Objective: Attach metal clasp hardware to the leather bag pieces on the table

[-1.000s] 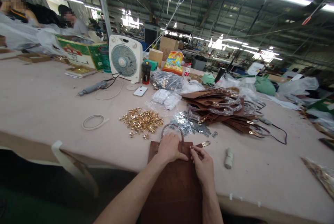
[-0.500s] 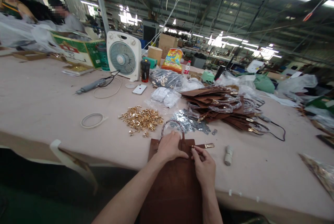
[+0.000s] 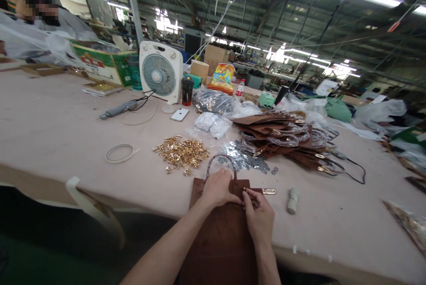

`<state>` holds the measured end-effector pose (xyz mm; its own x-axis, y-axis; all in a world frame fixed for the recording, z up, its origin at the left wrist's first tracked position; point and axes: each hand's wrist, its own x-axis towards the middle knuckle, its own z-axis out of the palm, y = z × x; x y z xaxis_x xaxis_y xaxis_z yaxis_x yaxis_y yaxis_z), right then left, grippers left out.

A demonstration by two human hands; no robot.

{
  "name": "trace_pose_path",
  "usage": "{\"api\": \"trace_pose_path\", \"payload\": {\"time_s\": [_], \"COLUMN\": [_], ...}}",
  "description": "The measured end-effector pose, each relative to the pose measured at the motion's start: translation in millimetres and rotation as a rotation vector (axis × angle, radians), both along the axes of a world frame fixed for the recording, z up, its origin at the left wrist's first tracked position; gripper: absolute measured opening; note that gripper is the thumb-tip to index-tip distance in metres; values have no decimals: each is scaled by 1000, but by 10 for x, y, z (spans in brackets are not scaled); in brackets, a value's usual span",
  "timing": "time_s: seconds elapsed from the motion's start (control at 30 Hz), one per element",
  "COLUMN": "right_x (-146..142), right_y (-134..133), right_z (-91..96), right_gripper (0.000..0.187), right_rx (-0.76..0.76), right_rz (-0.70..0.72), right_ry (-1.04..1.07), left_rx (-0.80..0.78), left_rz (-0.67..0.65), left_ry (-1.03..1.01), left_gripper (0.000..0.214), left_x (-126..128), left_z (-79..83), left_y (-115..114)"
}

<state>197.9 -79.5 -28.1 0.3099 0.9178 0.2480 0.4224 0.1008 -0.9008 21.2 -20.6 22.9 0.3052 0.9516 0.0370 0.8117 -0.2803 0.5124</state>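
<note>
A brown leather bag panel (image 3: 219, 236) with a plastic-wrapped loop handle (image 3: 221, 156) lies over the table's front edge. Across the panel's top, my left hand (image 3: 218, 187) grips it at the foot of the handle, thumb stretched to the right. My right hand (image 3: 259, 212) is closed, its thumb and fingertips pinching a small gold fitting at the panel's upper right. Beyond those fingers a brown strap ends in a gold oval plate (image 3: 269, 191). Behind the handle lie a heap of gold metal fittings (image 3: 183, 154) and a scatter of flat silver plates (image 3: 241, 156).
Brown bag pieces (image 3: 282, 136) are stacked at the right. A grey roll (image 3: 292, 201) lies near my right hand, a tape roll (image 3: 119, 153) to the left. Farther back are a phone (image 3: 179, 114), a corded tool (image 3: 118, 110) and a fan (image 3: 161, 72). People sit at the far left.
My right fingers have shifted slightly at the gold fitting, and the strap's end plate now lies flatter. My left hand keeps its place. A person at the far left has leaned leftward.
</note>
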Motion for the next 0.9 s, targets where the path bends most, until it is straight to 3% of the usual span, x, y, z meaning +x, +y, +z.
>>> {"api": "trace_pose_path", "payload": {"time_s": [0.37, 0.53, 0.73, 0.9], "right_x": [-149, -197, -90, 89], "right_y": [2, 21, -97, -320], "right_z": [109, 132, 226, 209], "right_gripper": [32, 33, 39, 34], "right_rx": [27, 42, 83, 194], "right_rz": [-46, -78, 12, -79], "right_ry": [-366, -354, 29, 675], "left_rx": [12, 6, 62, 114], "left_rz": [-4, -9, 66, 107], "left_ry": [-29, -37, -121, -233], "left_gripper": [68, 61, 40, 52], "left_x": [-6, -10, 38, 100], "left_z": [-43, -5, 52, 108], "left_y": [-1, -19, -68, -173]}}
